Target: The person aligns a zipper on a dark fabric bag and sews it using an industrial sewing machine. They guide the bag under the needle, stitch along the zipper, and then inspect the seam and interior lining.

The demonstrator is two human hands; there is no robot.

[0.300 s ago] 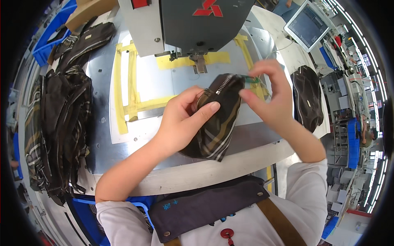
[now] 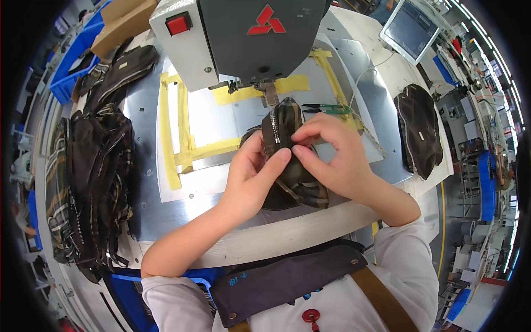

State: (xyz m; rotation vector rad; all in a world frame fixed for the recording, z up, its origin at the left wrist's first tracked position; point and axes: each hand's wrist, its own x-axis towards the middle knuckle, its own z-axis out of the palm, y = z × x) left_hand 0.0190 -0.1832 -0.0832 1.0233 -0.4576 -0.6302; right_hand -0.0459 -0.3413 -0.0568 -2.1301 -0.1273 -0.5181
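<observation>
A dark zippered pouch (image 2: 304, 180) with plaid panels is held between my hands, over the front of the metal work table. My left hand (image 2: 249, 180) grips its left side, thumb on top beside the metal zipper and fingers partly hidden behind the cloth. From the right, my right hand (image 2: 337, 157) pinches the dark fabric just below the zipper end, thumb and forefinger close together. Whatever lies between those fingertips is too small to make out. Green-handled thread snips (image 2: 329, 109) lie on the table beyond my right hand.
A sewing machine head (image 2: 260, 39) stands over a white plate with yellow tape (image 2: 213, 145). Piled pouches (image 2: 91, 188) lie at left, another pouch (image 2: 418, 131) at right. A screen (image 2: 410, 30) stands at far right, a blue bin (image 2: 69, 83) at far left.
My right hand has come down and left onto the pouch, leaving the snips uncovered. The pouch has turned more upright, with its zipper now nearly in line with the machine head.
</observation>
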